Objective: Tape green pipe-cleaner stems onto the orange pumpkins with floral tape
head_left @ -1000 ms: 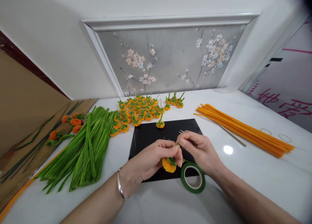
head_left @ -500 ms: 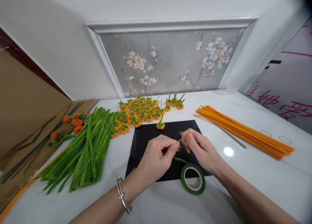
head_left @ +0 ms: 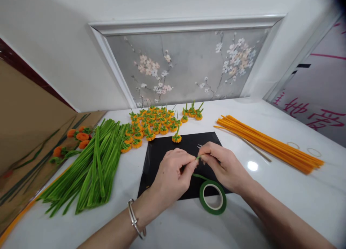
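Note:
Above a black mat, my left hand and my right hand are close together, both pinching. A short thin piece of green floral tape spans their fingertips. More tape runs from under my left fingers to a green tape roll lying flat at the mat's front edge. Silver pointed tips, like scissors, show just beyond my right hand; the rest is hidden, so I cannot tell whether that hand holds them. A small orange pumpkin-like piece with a green stem stands at the mat's back edge.
Many similar orange pieces crowd the white table behind the mat. Green pipe cleaners are piled left; orange pipe cleaners lie right, beside a thin stick. Orange flowers rest far left, and a wall panel rises behind.
My right fingers have closed in on the tape beside my left fingertips, turning slightly downward. The whole view has shifted a little; the tape roll and piles stay put.

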Available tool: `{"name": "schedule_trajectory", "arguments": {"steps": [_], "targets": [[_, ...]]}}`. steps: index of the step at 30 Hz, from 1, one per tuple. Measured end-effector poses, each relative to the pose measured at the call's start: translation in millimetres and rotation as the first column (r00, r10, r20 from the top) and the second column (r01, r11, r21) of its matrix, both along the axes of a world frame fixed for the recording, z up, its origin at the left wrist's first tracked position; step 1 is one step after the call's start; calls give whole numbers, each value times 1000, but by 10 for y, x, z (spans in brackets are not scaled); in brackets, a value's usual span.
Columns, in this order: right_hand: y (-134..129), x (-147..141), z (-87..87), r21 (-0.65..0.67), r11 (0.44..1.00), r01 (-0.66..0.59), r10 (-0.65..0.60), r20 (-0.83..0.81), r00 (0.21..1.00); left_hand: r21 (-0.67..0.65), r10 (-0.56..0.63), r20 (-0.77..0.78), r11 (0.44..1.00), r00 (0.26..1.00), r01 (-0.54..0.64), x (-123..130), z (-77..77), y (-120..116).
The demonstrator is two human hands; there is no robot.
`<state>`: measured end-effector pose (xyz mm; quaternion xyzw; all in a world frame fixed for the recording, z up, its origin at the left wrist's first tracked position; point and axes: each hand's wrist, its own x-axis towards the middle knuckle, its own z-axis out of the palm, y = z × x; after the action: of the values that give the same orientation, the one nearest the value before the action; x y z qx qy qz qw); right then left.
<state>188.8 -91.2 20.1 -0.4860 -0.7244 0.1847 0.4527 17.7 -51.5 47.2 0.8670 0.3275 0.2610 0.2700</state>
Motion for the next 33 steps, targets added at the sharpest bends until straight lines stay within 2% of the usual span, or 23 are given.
{"name": "schedule_trajectory", "arguments": {"steps": [4,7,10,12,14,15,17,19,20,22,29,33], "targets": [[7,39,-10,-70,997,-25,19,-95,995,182,36,-35,983,999,-29,-18,-4,13],[8,20,1,-106,994,14,-22,-76,997,237,33,-44,971,998,-21,-26,-15,13],[3,-27,18,-60,998,25,-27,-24,999,227,25,-52,974,998,-13,-22,-28,-2],[-2,-49,25,1,1000,9,-9,12,1000,107,1,-41,994,999,3,-14,-30,-9],[-7,-57,30,36,999,-7,5,43,999,-141,-38,12,989,999,39,-9,-19,-7],[-9,-55,32,44,999,-15,12,58,998,-286,-54,54,956,997,67,-7,-10,-1],[-12,-42,34,62,997,-34,29,78,997,-518,-63,138,846,989,126,-8,16,15],[-10,-21,33,94,994,-61,52,98,994,-630,-54,200,758,978,171,-11,43,29],[-7,-8,31,108,991,-73,62,107,992,-654,-50,220,733,974,185,-13,55,34],[-1,23,28,106,991,-82,69,117,991,-665,-41,246,719,968,200,-17,75,37],[0,66,35,-24,999,-40,40,37,998,-627,-26,217,763,976,159,-14,97,23],[-7,13,50,-24,999,-41,41,22,999,-645,-22,217,747,976,160,-3,73,19]]}}
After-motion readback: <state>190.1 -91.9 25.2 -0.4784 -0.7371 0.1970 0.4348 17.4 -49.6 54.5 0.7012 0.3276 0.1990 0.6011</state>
